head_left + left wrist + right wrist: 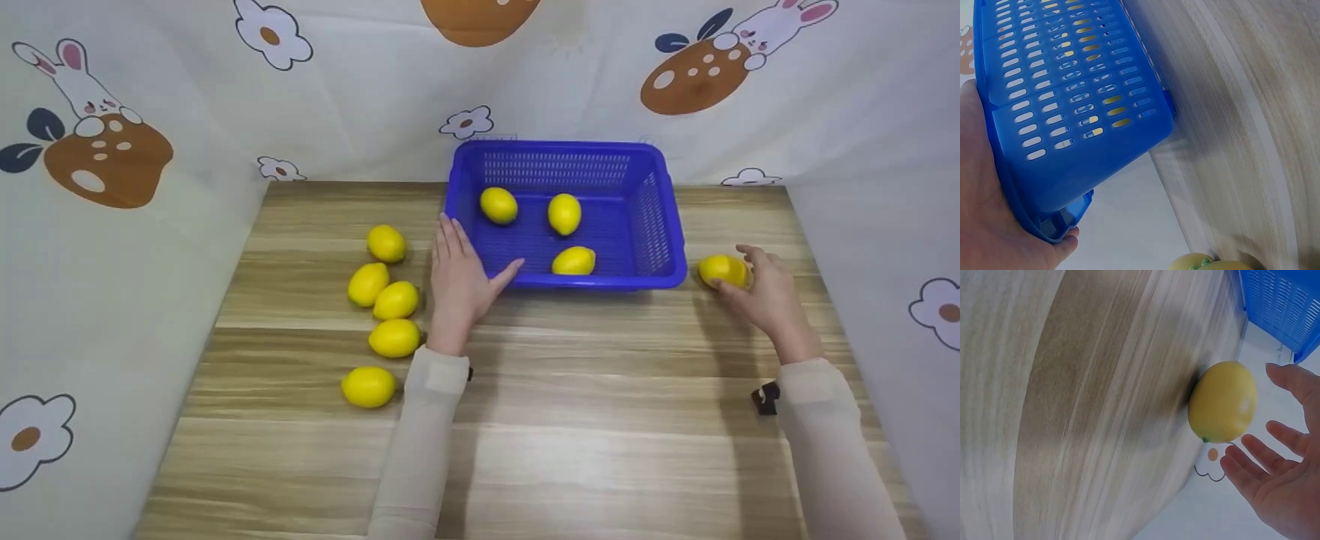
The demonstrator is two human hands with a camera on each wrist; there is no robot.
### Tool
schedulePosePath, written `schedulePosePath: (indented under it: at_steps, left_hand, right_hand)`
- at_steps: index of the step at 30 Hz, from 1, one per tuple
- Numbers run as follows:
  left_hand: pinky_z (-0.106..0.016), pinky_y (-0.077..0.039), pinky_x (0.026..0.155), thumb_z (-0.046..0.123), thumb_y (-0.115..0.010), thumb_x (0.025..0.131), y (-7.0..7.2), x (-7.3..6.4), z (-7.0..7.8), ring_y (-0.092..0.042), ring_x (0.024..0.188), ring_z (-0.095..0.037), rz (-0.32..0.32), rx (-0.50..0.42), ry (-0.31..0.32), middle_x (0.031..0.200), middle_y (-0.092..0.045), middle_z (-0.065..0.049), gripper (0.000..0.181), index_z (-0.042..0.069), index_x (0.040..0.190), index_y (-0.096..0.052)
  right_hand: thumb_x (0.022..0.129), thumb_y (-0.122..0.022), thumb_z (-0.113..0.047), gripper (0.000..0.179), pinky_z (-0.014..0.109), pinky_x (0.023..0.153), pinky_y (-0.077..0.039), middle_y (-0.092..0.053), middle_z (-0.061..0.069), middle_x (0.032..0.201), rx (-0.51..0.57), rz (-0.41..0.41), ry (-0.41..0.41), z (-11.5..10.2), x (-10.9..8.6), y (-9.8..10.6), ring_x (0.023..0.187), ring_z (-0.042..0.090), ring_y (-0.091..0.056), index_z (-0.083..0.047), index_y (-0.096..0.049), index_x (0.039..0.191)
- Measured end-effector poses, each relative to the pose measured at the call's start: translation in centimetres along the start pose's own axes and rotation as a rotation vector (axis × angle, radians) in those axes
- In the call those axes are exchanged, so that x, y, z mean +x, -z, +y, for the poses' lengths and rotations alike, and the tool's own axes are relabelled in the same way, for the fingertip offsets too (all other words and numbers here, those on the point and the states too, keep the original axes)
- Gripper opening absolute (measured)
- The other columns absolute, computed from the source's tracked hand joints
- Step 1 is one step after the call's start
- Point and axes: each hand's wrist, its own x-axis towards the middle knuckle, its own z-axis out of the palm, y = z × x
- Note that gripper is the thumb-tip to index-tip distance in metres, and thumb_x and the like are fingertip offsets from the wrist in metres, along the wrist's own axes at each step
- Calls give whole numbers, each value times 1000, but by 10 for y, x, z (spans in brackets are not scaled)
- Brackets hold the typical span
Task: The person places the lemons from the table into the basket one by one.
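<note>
Lemons (565, 214) number nine, three in one basket (637, 281), left fingers (452, 240) and right fingers (1287, 438) unclenched.

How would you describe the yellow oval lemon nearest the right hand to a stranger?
On the wood-grain table, find the blue rectangular plastic basket. Right of it, beside a bare right hand, is one yellow oval lemon. It alone is on that side: three lemons lie inside the basket, five on its left.
</note>
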Motion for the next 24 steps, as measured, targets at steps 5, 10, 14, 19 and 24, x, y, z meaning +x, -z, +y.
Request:
schedulePosePath:
  at_steps: [5, 10, 14, 19, 24]
  left_hand:
    - [-48, -16, 132, 80, -50, 95, 0, 0, 0, -8, 163, -42, 15, 4, -3, 173, -1, -32, 123, -12, 163, -8]
    - [-48, -17, 132, 80, -50, 95, 0, -1, 0, -11, 162, -43, 26, 12, -13, 173, -3, -32, 122, -13, 163, -9]
    - [-48, -15, 132, 80, -51, 95, 1, -1, 0, -9, 163, -42, 22, -6, -11, 173, -3, -32, 123, -13, 163, -8]
    - [-48, -15, 132, 79, -52, 95, 1, -2, 1, -7, 163, -42, 15, -17, -7, 173, -1, -32, 122, -12, 163, -8]
    - [-47, -14, 133, 80, -51, 95, 1, -2, 1, -7, 163, -42, 12, -3, -6, 173, -1, -32, 122, -13, 163, -9]
  right_hand:
    - [98, -73, -15, 71, 74, 107, -39, -44, 47, 141, -2, -12, -7, 2, 4, -2, 123, 62, -48, 16, -38, 151]
    - [98, -72, -15, 70, 74, 109, -37, -44, 48, 141, -6, -29, -20, 5, 9, -5, 125, 63, -46, 17, -38, 151]
    - [99, -72, -17, 71, 75, 110, -34, -43, 49, 141, -21, -38, -29, 8, 12, -6, 129, 64, -43, 17, -37, 150]
    - [99, -71, -17, 72, 76, 111, -34, -42, 49, 142, -24, -60, -48, 10, 16, -8, 130, 65, -42, 16, -36, 152]
    - [99, -71, -18, 72, 76, 111, -35, -41, 50, 143, -19, -71, -66, 12, 18, -9, 130, 64, -42, 15, -35, 152]
